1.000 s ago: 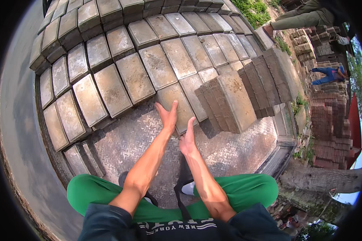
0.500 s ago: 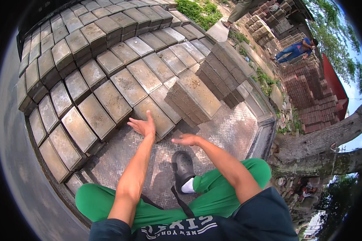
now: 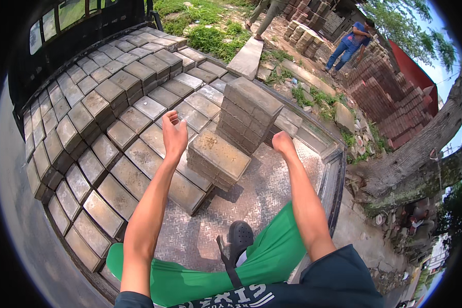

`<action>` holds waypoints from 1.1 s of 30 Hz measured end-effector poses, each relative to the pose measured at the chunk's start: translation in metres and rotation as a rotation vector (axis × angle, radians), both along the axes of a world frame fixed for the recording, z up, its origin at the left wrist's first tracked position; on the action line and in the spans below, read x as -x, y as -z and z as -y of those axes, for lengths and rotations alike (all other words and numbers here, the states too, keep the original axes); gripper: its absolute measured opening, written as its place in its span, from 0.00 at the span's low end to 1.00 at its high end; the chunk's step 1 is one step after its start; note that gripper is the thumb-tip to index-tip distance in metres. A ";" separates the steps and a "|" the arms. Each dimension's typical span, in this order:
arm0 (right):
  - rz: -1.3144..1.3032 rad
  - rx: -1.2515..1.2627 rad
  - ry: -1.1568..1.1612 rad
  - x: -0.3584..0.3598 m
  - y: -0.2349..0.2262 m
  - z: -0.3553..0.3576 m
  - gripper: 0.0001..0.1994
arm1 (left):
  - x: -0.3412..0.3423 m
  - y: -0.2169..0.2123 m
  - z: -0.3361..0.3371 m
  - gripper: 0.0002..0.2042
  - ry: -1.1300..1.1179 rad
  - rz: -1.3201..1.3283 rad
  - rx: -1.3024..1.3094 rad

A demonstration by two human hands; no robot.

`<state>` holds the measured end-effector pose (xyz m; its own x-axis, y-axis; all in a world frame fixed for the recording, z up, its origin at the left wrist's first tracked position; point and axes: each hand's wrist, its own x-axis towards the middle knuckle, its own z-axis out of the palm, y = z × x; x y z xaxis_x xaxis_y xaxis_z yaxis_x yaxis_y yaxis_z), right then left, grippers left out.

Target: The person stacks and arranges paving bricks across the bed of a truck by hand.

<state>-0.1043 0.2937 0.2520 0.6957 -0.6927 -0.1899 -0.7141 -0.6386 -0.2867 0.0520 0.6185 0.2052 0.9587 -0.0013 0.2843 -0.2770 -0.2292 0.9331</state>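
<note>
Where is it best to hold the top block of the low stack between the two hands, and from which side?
Probably grip the top block by its two long side edges, coming from above: it lies flat, its sides exposed, left hand and right hand flanking it.

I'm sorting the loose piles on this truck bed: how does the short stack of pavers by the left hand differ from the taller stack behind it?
The short stack is only a few pavers high; the taller stack rises well above it. The short stack lies nearest the left hand; the taller stack sits farther back, left of the right hand. Both are grey rectangular pavers, neatly squared.
</note>
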 end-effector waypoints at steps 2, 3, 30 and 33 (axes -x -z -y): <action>0.156 -0.020 0.077 -0.012 -0.016 0.002 0.18 | -0.021 -0.015 0.027 0.27 0.155 -0.122 0.053; 0.103 -0.067 0.054 -0.021 -0.032 -0.010 0.19 | -0.029 -0.023 0.037 0.27 0.152 -0.100 0.041; 0.260 -0.916 0.541 0.018 0.078 -0.156 0.46 | 0.004 0.008 0.064 0.51 0.157 -0.537 -0.989; 0.274 -0.935 0.565 0.013 0.085 -0.153 0.43 | 0.004 0.003 0.065 0.48 0.110 -0.548 -0.980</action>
